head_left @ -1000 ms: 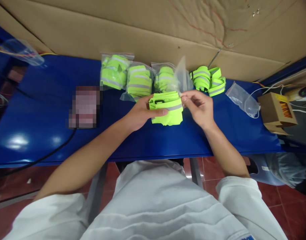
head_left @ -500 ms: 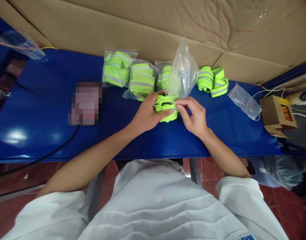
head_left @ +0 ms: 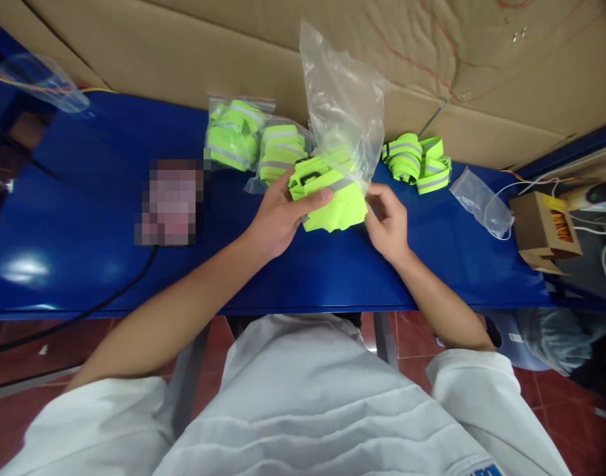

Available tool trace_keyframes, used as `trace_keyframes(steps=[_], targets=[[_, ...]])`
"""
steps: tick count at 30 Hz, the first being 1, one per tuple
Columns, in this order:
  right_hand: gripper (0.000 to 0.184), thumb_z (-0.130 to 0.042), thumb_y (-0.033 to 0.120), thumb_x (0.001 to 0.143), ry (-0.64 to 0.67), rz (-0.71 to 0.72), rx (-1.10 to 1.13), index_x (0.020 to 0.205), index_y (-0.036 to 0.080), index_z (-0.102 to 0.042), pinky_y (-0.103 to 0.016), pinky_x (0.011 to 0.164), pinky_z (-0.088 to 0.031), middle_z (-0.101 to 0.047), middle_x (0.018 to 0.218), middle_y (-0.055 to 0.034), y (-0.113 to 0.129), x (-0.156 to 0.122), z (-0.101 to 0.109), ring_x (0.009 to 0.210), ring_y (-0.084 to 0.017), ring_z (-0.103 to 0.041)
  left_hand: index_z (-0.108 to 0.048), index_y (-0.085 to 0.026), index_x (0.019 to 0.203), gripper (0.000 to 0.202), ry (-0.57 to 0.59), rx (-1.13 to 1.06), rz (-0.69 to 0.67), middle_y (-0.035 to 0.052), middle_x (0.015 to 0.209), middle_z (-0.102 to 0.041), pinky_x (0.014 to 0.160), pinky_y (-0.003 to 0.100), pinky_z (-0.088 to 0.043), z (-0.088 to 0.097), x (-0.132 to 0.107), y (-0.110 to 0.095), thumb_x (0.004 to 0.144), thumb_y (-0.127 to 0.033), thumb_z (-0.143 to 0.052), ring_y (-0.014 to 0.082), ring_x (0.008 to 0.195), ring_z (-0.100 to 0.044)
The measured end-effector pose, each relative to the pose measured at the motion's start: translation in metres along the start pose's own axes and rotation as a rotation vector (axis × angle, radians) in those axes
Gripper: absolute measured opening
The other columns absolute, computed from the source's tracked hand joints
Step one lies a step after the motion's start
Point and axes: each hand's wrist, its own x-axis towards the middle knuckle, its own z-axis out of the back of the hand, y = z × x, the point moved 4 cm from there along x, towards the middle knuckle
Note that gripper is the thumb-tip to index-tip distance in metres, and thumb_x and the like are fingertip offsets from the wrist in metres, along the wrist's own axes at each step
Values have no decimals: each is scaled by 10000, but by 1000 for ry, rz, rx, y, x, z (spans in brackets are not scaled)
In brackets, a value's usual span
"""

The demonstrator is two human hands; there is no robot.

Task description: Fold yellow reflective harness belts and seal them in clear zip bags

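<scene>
My left hand [head_left: 277,215] is closed around a folded bundle of neon-yellow reflective strap [head_left: 335,208] with a grey stripe and a black buckle. Its thumb lies across the front of the bundle. A clear plastic bag [head_left: 345,92] stands up from the bundle's far side and partly overlaps it. At the right edge, my right hand [head_left: 389,221] has its fingers curled against the bag and strap; the fingertips are partly hidden. Behind the bundle are a bagged strap [head_left: 283,149] and another bagged strap [head_left: 236,135].
Loose rolled straps [head_left: 406,158] lie on the blue table [head_left: 461,258] at right, beside an empty zip bag [head_left: 484,201]. An open cardboard box [head_left: 545,225] and white cables stand farther right. A blurred-out object [head_left: 174,201] with a black cable lies left. Cardboard lines the back.
The strap bundle has been raised and tilted, showing more of its face. The plastic bag has swung up and left, over the bundle's far side. My right hand has moved slightly down its right edge.
</scene>
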Motion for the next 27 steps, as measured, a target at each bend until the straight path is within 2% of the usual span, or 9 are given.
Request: trace_keyframes(steps=[2,6,11,13,16,18,21,24,27], targets=[[250,-624,458,1034,-4,14,19,1158,244,-660,-391,870,-612,-736,1026,-53,1,-2,-2,910,-207,-712,-705,-212,1101,631,4,-17,23,66,1191,-761,1044,460,-600,-1,0,0,601,-445,-1012,343,1229,-714],[262,-686,411,1004,-151,61,54,1211,253,-658,-375,892,-613,-737,1052,-49,10,-4,0,963,-200,-720,-694,-197,1074,630,-18,-23,34,55,1123,-765,960,424,-614,3,3,2,604,-470,-1010,311,1137,-737],[209,-688,419,1006,-132,37,-22,1105,237,-710,-382,857,-604,-739,992,-42,13,-3,2,897,-195,-713,-571,-235,971,663,-84,43,-14,-45,931,-733,811,300,-591,11,8,0,547,-395,-1055,162,891,-711],[202,-675,426,1014,-121,38,-40,1068,234,-706,-379,843,-592,-726,956,-35,13,-2,3,873,-190,-700,-553,-254,1025,722,-91,21,-8,-52,965,-731,829,304,-600,11,8,-1,522,-342,-1065,169,926,-720],[199,-627,424,1041,-84,54,-54,1028,232,-678,-373,833,-580,-704,946,-37,15,-1,4,876,-186,-680,-607,-269,1176,735,-39,-34,56,-4,1141,-750,931,348,-622,9,8,2,581,-326,-1035,232,1127,-730],[199,-597,417,1058,-33,63,-80,1009,234,-658,-365,831,-574,-696,948,-40,16,0,2,879,-185,-670,-670,-239,1143,607,8,-53,110,33,1167,-764,946,355,-630,8,9,6,650,-374,-997,257,1161,-732],[192,-564,397,1077,47,88,-126,1002,236,-638,-359,842,-561,-696,960,-48,18,0,0,887,-186,-661,-712,-196,1020,449,37,-80,139,47,1057,-782,927,352,-644,9,12,11,700,-387,-962,254,1081,-756],[149,-536,344,1091,112,142,-130,1028,235,-616,-346,842,-540,-689,975,-49,20,-2,-4,886,-180,-651,-719,-201,1022,392,0,-113,117,32,1043,-786,966,372,-648,11,13,12,731,-352,-933,253,1078,-760],[96,-516,282,1096,151,197,-125,1045,239,-586,-327,824,-523,-662,964,-41,21,-5,-8,871,-172,-634,-726,-211,1037,370,-40,-104,96,43,1095,-789,1027,402,-625,12,9,11,761,-370,-913,285,1168,-743]])
